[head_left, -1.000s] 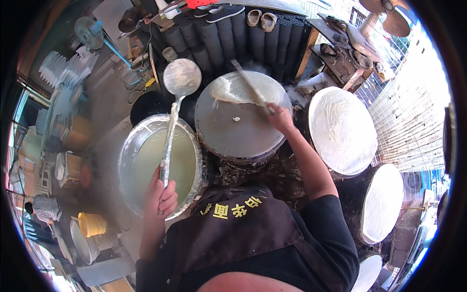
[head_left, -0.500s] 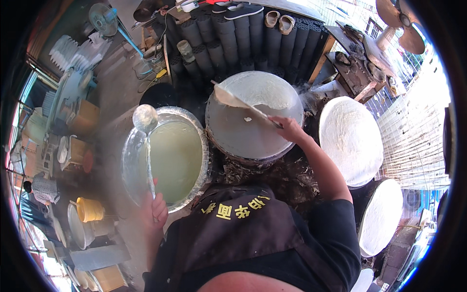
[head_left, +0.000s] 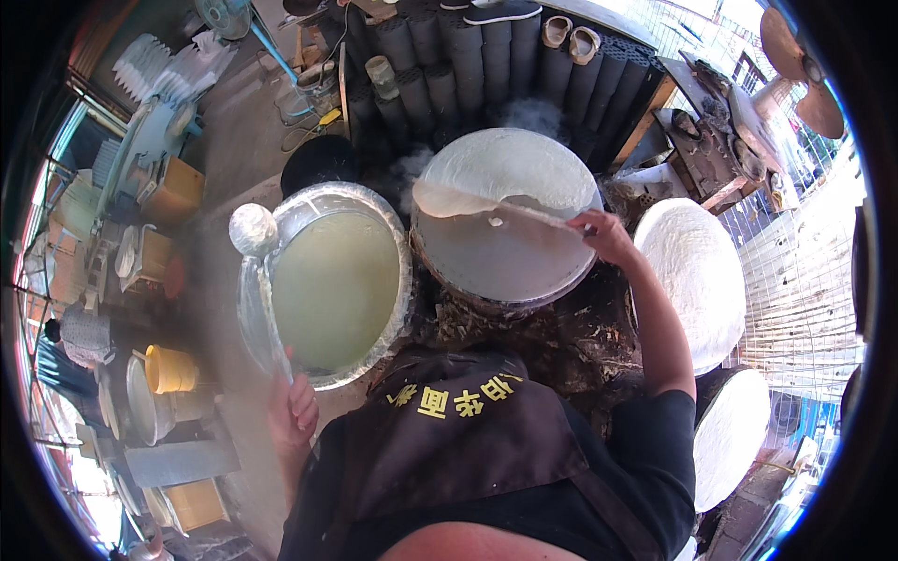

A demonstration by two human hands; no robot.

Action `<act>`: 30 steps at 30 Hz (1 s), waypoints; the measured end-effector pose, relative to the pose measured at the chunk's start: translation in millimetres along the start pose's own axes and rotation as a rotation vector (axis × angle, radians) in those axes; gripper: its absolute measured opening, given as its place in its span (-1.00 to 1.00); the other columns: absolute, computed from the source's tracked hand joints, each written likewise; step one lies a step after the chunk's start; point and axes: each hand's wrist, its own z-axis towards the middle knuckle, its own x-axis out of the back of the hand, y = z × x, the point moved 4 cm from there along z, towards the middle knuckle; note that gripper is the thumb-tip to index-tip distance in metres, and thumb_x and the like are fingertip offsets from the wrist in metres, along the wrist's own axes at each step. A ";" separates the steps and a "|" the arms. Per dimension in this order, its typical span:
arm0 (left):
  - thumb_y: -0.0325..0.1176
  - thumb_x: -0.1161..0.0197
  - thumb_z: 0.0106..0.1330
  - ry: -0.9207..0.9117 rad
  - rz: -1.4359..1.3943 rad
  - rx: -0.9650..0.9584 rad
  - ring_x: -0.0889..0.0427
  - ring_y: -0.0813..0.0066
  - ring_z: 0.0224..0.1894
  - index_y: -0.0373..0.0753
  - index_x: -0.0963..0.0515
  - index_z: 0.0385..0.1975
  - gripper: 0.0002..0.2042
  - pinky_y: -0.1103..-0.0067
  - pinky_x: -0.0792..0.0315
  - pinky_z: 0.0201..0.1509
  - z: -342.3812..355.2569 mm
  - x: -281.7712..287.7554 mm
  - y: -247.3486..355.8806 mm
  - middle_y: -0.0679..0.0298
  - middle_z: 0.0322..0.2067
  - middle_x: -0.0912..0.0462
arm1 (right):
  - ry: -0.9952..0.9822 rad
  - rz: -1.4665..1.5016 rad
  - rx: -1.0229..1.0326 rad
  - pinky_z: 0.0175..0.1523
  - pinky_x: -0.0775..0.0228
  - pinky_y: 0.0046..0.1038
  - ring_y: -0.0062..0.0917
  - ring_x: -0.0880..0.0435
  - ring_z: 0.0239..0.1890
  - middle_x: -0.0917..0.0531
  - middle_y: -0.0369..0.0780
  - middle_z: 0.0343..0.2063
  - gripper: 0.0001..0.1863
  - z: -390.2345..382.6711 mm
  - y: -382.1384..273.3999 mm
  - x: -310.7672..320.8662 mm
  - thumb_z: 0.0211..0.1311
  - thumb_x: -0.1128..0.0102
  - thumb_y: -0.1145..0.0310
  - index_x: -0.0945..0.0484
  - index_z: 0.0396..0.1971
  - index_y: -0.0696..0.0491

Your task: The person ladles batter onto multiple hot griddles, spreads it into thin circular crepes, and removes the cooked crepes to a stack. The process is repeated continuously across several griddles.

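1. The right grip (head_left: 606, 236) is pinching the end of a blurred spreader (head_left: 550, 216), which is lying across the round griddle (head_left: 505, 268).
2. Pale batter (head_left: 524, 168) is covering the griddle's far part; the near part is showing only a grey surface and one small white fleck (head_left: 496, 222).
3. Good spreading is probably calling for a low, level edge, light even pressure and a loose wrist, so the layer is not tearing or ridging.
4. Steam (head_left: 535, 116) is rising behind the griddle, so knuckles are likely needing clearance from its surface.
5. The left grip (head_left: 295, 407) is curling around the handle of a ladle (head_left: 253, 230), whose bowl is hanging by the rim of the basin (head_left: 400, 220), sensibly away from the griddle.
6. The dark apron (head_left: 468, 453) is bearing yellow lettering (head_left: 463, 404); no other writing is showing clearly.
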 end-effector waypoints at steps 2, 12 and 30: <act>-0.27 0.13 0.52 0.010 -0.034 0.016 -0.08 0.73 -0.76 -0.10 -0.19 0.28 -0.63 0.75 -0.07 -0.83 2.1 -4.0 -0.6 0.47 -0.67 -0.10 | 0.118 -0.042 -0.143 0.05 -0.44 -0.39 -0.33 -0.63 -0.06 -0.66 -0.16 -0.17 -0.62 16.1 0.0 -0.1 -0.03 -0.16 0.63 -0.67 -0.17 -0.01; -0.28 0.18 0.53 0.031 -0.017 0.027 -0.06 0.76 -0.79 -0.12 -0.26 0.23 -0.67 0.79 -0.05 -0.86 -7.6 -4.3 -7.9 0.49 -0.68 -0.09 | -0.037 -0.089 0.007 0.05 -0.43 -0.37 -0.31 -0.64 -0.11 -0.67 -0.14 -0.23 -0.70 3.2 -4.1 26.6 0.04 -0.18 0.65 -0.68 -0.22 0.03; -0.19 0.20 0.54 -0.004 -0.023 0.126 -0.04 0.77 -0.79 -0.02 -0.22 0.26 -0.65 0.78 -0.04 -0.85 -12.4 -19.6 -21.5 0.51 -0.67 -0.08 | -0.007 -0.188 0.060 0.02 -0.43 -0.36 -0.31 -0.62 -0.11 -0.66 -0.19 -0.24 -0.76 31.0 -15.7 -0.9 0.17 -0.08 0.57 -0.68 -0.26 -0.02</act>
